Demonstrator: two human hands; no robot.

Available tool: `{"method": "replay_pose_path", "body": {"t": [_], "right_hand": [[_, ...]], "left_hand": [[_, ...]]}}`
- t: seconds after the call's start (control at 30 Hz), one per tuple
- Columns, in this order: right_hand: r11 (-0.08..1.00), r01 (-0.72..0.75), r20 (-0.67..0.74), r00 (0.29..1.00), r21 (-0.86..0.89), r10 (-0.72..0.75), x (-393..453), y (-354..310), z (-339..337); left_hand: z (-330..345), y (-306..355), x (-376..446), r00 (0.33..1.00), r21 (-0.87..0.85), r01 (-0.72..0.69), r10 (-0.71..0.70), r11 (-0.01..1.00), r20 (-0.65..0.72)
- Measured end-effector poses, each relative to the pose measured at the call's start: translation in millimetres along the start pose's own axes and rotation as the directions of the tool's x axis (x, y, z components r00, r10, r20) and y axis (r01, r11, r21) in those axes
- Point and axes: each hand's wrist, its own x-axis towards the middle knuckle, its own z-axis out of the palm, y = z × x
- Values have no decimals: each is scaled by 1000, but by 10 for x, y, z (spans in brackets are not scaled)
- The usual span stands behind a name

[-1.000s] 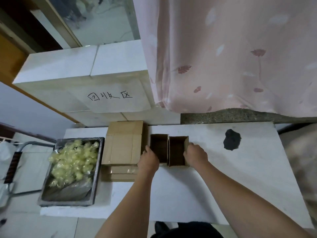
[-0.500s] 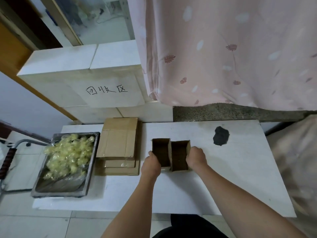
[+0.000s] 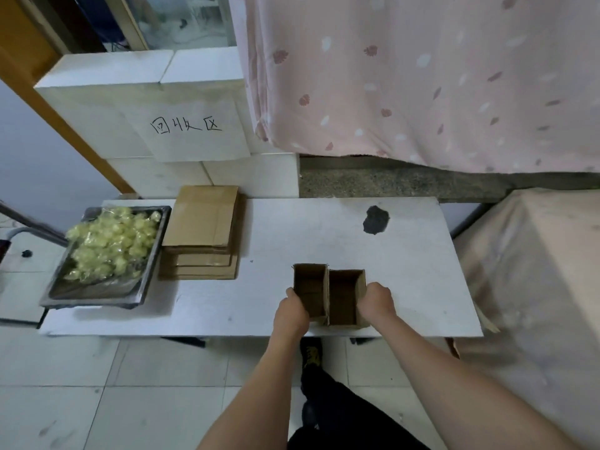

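Together, left hand [image 3: 290,315] and right hand [image 3: 376,303] clasp two rectangular cardboard boxes [image 3: 344,297], fingers [image 3: 373,289] curled.

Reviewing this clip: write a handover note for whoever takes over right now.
Hands: left hand grips the outer wall of the left open carton; right hand grips that of the right open carton.
Both stand side by side, touching, near the front edge of the table.
Done: two cartons erected.
Left: both look empty; probably filling from the tray of yellow wrapped pieces. The flat cartons lie stacked beside it.
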Motion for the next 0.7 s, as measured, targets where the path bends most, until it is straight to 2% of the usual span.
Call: {"method": "replay_pose_path", "body": {"t": [0.13,0.3,0.43,0.5,0.57,0.63,0.7], "right_hand": [[997,11,-27,1000,74,-9,-140,137,-38],[998,31,-113,993,62,-23,-208,149,-228],[993,43,-207,978,110,-20,-172,185,-463],[980,65,-259,966,190,-14,-130,224,-590],[944,83,-302,953,319,18,-89,279,-721],[872,85,-328,940,481,89,-49,349,-855],[753,51,-282,942,656,182,12,447,-981]], "left_hand": [[88,12,-81,1000,-47,4,-4,999,-10],[33,92,-150,999,-93,28,-31,995,-30],[-7,320,-249,987,-161,-49,23,986,-161],[-22,538,-284,976,-220,-92,44,971,-213],[-29,813,-296,978,-312,-96,32,945,-206],[-19,1122,-285,992,-457,-34,-26,889,-125],[18,1433,-275,995,-572,81,-101,816,-3]]}}
